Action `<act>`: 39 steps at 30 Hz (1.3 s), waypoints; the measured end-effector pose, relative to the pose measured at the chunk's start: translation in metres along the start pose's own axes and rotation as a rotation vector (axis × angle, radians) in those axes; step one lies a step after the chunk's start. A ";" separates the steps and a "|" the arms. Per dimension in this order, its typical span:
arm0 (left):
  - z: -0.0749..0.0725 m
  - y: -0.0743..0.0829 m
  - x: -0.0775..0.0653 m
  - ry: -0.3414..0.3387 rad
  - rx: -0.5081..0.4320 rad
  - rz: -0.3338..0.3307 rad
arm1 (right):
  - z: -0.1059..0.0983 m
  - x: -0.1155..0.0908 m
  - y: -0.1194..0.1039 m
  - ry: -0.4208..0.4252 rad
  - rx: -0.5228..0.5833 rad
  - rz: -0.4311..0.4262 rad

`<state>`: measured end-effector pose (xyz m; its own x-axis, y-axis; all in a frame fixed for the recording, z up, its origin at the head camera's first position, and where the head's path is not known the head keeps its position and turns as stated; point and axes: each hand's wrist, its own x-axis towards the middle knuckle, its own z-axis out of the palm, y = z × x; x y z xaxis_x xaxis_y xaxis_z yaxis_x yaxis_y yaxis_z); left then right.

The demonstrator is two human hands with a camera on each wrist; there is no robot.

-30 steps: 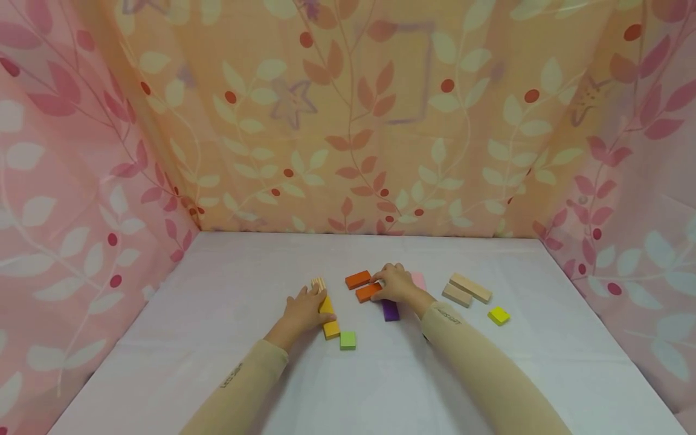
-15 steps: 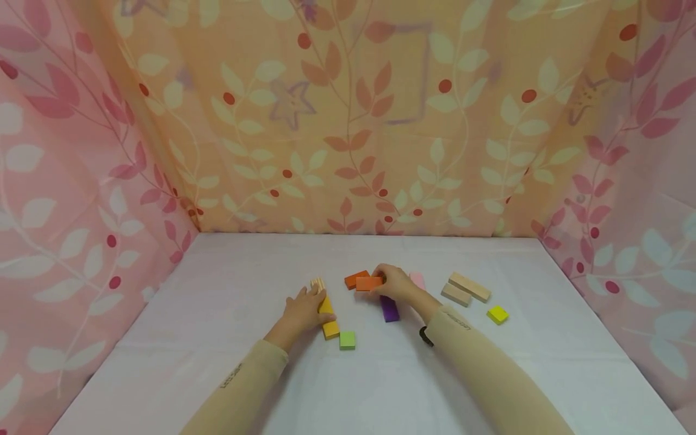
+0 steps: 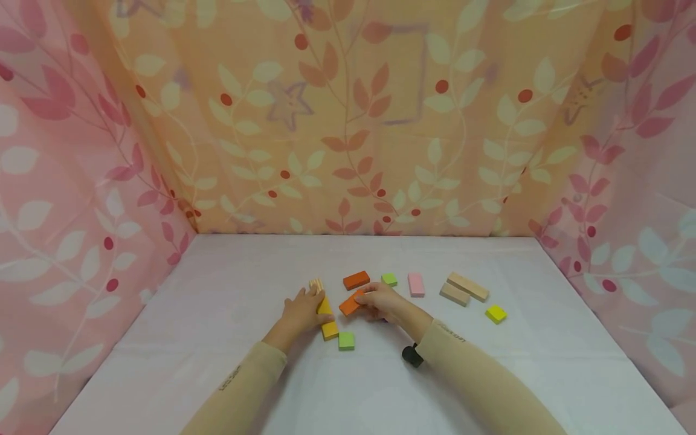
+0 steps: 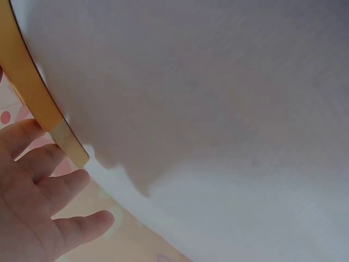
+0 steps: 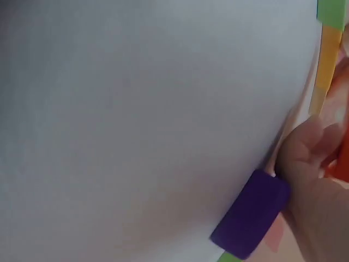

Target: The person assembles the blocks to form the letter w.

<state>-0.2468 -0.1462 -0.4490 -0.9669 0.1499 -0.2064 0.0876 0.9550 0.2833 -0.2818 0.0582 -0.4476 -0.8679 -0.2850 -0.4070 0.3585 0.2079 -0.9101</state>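
Note:
My left hand (image 3: 299, 313) rests at a row of yellow blocks (image 3: 330, 330) with a pale block (image 3: 316, 283) at its far end. In the left wrist view its fingers are spread, fingertips along the side of the yellow block (image 4: 32, 82) and the pale end block (image 4: 70, 144). My right hand (image 3: 383, 301) pinches an orange block (image 3: 350, 303) between thumb and fingers, to the right of the row. Under that hand lies a purple block (image 5: 251, 213), mostly hidden in the head view. A darker orange block (image 3: 356, 280) lies just behind the held one.
A green block (image 3: 346, 341) sits by the row's near end, another green block (image 3: 388, 280) beyond my right hand. Further right lie a pink block (image 3: 416, 285), two plain wooden blocks (image 3: 469, 286) and a yellow square block (image 3: 496, 313). Patterned curtains (image 3: 348, 151) enclose the white table (image 3: 244, 254).
My right hand has picked up the nearer orange block, turned it and brought it left and nearer, uncovering the far green block and the pink one. My left hand stays put.

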 end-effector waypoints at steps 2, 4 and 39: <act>0.001 0.000 0.000 0.002 0.001 -0.001 | 0.002 -0.002 0.001 0.034 -0.030 0.012; 0.001 0.000 0.000 0.002 0.002 0.000 | 0.001 -0.003 0.002 0.068 -0.067 0.014; -0.001 -0.001 0.000 0.010 -0.004 0.012 | -0.006 -0.005 -0.001 -0.057 -0.704 -0.104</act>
<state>-0.2467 -0.1474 -0.4487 -0.9681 0.1585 -0.1939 0.0979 0.9522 0.2894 -0.2795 0.0650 -0.4446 -0.8594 -0.3803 -0.3418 -0.0489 0.7266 -0.6853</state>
